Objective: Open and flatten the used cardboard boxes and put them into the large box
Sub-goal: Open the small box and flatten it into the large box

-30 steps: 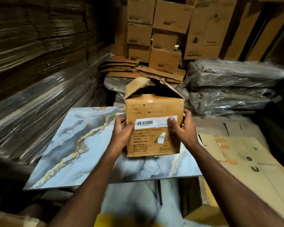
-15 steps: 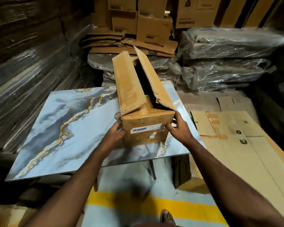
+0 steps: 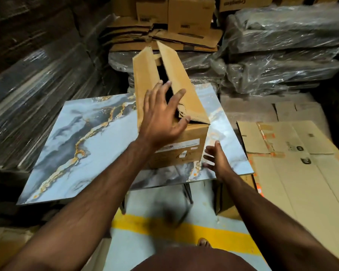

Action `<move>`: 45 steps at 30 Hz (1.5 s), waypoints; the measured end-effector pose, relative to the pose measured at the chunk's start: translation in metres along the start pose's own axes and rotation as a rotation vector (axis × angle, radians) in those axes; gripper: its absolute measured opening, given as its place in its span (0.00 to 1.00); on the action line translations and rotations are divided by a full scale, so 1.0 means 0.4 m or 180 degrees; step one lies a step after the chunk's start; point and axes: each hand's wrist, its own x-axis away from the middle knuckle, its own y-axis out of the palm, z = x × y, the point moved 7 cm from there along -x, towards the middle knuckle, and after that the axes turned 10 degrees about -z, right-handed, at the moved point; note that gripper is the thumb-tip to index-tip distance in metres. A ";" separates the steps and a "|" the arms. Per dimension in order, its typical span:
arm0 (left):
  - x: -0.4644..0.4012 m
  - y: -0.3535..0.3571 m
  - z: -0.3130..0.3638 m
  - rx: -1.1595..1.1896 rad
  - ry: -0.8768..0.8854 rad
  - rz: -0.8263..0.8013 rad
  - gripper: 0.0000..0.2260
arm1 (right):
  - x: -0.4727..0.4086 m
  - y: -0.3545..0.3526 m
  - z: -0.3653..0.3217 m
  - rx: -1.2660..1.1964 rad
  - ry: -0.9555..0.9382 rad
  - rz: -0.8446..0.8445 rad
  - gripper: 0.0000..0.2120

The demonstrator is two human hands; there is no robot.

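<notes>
Box (image 3: pixel 184 145): brown cardboard, lying on the bench (image 3: pixel 86 137) near its right edge, top flaps half open.
Left hand (image 3: pixel 162 118): fingers spread wide, over the flaps, reaching across the gap.
Right hand (image 3: pixel 216 160): fingers loose and straight, just beside the near right corner of the box.
Flat cardboard (image 3: pixel 294 163): right of the bench.

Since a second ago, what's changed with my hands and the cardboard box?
Both hands let go of the cardboard box. The left hand rose, fingers spread, over its open top flaps; the right hand dropped beside its right end, open. The box, tipped lengthwise earlier, stays on the marbled tile.
</notes>
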 end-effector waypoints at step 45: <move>0.203 0.260 -0.157 0.6221 -0.2778 0.0388 0.36 | 0.132 0.230 -0.475 0.2384 -0.2124 0.0605 0.21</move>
